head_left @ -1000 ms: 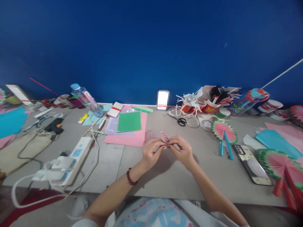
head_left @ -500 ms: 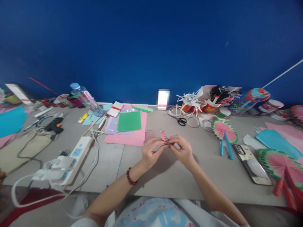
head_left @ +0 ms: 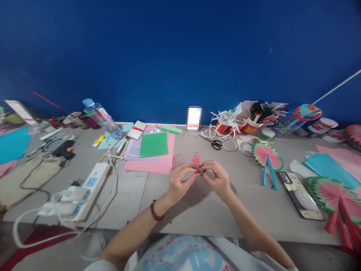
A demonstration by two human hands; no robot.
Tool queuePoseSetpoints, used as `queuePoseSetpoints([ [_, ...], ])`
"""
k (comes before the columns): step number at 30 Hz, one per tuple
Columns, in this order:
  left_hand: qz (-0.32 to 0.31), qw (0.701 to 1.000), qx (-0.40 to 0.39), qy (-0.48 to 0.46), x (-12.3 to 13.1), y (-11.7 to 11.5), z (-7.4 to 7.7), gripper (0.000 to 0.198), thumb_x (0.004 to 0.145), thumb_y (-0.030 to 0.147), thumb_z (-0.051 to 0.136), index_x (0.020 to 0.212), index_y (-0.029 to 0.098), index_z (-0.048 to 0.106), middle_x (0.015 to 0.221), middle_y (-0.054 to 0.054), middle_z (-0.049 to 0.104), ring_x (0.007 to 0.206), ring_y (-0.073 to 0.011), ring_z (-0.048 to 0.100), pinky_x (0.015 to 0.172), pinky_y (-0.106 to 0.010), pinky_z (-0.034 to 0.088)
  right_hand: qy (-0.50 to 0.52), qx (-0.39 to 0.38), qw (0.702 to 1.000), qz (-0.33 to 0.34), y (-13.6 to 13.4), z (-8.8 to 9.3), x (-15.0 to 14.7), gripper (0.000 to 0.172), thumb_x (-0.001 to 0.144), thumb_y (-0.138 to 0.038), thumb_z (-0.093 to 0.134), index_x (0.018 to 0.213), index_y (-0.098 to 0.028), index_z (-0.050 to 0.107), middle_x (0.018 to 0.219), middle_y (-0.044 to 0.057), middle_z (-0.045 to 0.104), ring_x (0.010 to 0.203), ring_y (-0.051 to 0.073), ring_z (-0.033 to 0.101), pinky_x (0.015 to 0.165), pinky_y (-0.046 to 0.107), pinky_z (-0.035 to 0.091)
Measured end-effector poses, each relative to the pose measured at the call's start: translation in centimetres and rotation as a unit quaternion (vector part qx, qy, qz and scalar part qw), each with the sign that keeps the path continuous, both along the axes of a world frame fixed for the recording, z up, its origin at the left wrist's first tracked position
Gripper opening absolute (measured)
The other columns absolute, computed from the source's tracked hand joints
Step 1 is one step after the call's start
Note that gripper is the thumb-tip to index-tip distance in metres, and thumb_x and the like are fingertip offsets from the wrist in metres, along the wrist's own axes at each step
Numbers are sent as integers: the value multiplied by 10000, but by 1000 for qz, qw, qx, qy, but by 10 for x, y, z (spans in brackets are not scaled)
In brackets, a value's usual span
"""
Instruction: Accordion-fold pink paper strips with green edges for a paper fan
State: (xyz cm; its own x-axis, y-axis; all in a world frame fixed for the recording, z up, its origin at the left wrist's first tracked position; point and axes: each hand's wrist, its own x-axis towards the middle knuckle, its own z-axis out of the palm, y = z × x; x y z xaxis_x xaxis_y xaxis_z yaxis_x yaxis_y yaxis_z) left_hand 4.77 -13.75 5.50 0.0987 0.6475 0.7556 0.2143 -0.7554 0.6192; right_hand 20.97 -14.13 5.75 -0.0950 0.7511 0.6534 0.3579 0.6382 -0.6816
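Observation:
Between my two hands is a small piece of pink pleated paper (head_left: 196,159), its zigzag folds fanning up above the fingertips. My left hand (head_left: 180,180) pinches its lower left side between thumb and fingers. From the right, my right hand (head_left: 216,177) pinches the same paper, the fingertips of both hands nearly meeting. The paper's lower part is hidden by the fingers. Just beyond my left hand lie pink sheets (head_left: 149,166) with a green paper pack (head_left: 153,145) on top.
To the left are a power strip (head_left: 91,186) with white cables and a plastic bottle (head_left: 104,118). Black scissors (head_left: 216,144) lie ahead. On the right are a watermelon-coloured paper fan (head_left: 267,158), a phone (head_left: 300,195) and a bigger fan (head_left: 335,195). Cups (head_left: 251,124) stand by the blue wall.
The pink pleated paper has turned in my fingers, so more of its folds show and a dark edge at the fingertips is no longer seen. Both hands stay in nearly the same place.

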Motion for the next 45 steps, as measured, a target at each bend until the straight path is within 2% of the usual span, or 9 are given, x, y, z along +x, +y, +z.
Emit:
queuePoseSetpoints([
  [20,11,1000,5,-7,1,0,0,98,805,168,662,897,160,632,864,-72,717,821,-163,686,749,-291,560,-1,-6,1000,-2,-1,2,0,110,811,-178,616,886,-234,673,834,52,710,779,181,668,695,322,549],
  [24,12,1000,-15,-11,1,0,-1,120,806,168,664,924,160,643,844,-62,708,777,-146,671,692,-259,557,3,-2,1000,6,-1,0,0,118,822,-160,600,870,-238,675,816,49,700,769,176,664,701,328,549],
  [29,-2,1000,-18,5,0,0,-1,109,811,130,649,909,172,668,853,-54,713,813,-151,669,745,-275,554,10,6,1000,13,0,0,0,117,820,-142,607,833,-231,681,803,47,687,754,165,659,690,314,548],
  [37,9,1000,-24,2,-1,0,-4,82,814,113,627,856,174,661,838,-47,700,801,-145,658,732,-270,545,10,-13,1000,3,-2,1,0,112,821,-169,620,840,-241,704,818,46,688,741,164,657,665,302,547],
  [45,15,1000,-9,14,-1,1,0,93,805,93,633,844,172,662,815,-41,689,788,-140,647,726,-265,534,21,2,1000,-7,-1,-3,-1,79,810,-181,653,854,-231,696,778,37,710,728,165,671,670,296,553],
])
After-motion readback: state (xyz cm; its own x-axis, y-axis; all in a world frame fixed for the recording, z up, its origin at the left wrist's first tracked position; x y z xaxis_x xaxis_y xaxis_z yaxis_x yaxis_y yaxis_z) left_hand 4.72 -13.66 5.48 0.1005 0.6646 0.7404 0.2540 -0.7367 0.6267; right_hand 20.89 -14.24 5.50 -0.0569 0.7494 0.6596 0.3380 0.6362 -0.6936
